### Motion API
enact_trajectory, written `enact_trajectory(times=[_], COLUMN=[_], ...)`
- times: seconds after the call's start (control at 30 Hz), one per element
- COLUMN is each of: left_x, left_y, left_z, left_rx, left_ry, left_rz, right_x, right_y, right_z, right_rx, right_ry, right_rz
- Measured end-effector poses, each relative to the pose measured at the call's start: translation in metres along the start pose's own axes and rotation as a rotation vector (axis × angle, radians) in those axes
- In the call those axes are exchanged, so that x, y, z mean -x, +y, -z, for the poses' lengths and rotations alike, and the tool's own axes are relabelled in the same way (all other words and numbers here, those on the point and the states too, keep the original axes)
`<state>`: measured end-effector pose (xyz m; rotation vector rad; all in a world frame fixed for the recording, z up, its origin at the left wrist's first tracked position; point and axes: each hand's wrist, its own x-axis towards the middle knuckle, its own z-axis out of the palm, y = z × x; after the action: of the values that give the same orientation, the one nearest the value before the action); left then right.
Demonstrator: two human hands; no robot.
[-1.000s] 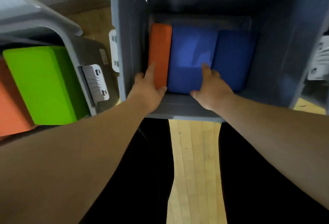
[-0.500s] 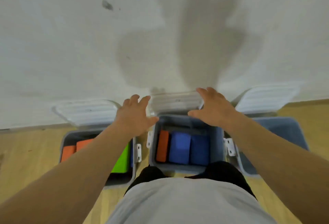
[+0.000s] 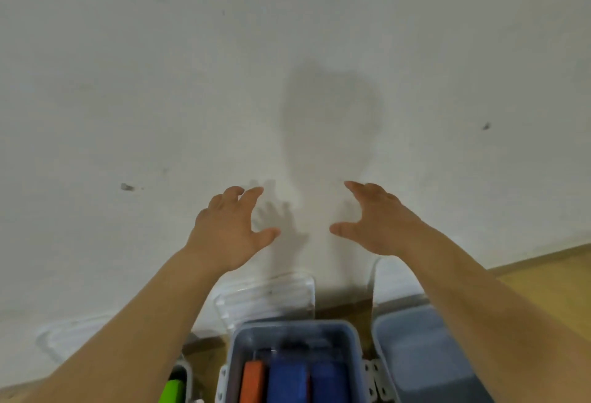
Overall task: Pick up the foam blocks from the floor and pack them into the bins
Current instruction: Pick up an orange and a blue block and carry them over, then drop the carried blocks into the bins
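A grey bin (image 3: 236, 348) stands below me against the wall. An orange foam block (image 3: 252, 382) and two blue foam blocks (image 3: 287, 382) stand side by side in it. My left hand (image 3: 228, 231) and my right hand (image 3: 374, 220) are raised in front of the white wall, well above the bin. Both have spread, loosely bent fingers and hold nothing. A green foam block (image 3: 172, 391) shows in the bin on the left, mostly hidden by my left arm.
A second grey bin (image 3: 419, 354) on the right shows no blocks. Clear lids (image 3: 268, 297) lean open against the white wall behind the bins. Wooden floor (image 3: 543, 278) shows at the right.
My hands left the blocks in the middle bin and rose in front of the wall. The view tilted upward, so the bins dropped to the bottom edge.
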<state>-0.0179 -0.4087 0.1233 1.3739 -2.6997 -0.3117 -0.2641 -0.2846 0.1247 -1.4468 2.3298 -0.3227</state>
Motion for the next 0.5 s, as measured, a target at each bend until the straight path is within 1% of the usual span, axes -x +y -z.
enact_trajectory(times=[0.13,0.27,0.37,0.5], left_x=[0.005,0.024,0.066,0.162], left_y=[0.072,0.131,0.153,0.166], left_z=[-0.035,-0.084,-0.114,-0.151], left_rx=[-0.009,0.017,0.044,0.088], left_ry=[-0.023,-0.076,-0.141,-0.168], left_rz=[0.058,0.157,0.309,0.541], right_x=[0.012,0.014,0.016,0.048], right_y=[0.092,0.171,0.184,0.166], right_z=[0.019,0.020,0.002,-0.043], right_rx=[0.007,0.065,0.149,0.213], right_ry=[-0.058,-0.178,-0.302,-0.465], right_rz=[-0.027,-0.021,0.060,0.257])
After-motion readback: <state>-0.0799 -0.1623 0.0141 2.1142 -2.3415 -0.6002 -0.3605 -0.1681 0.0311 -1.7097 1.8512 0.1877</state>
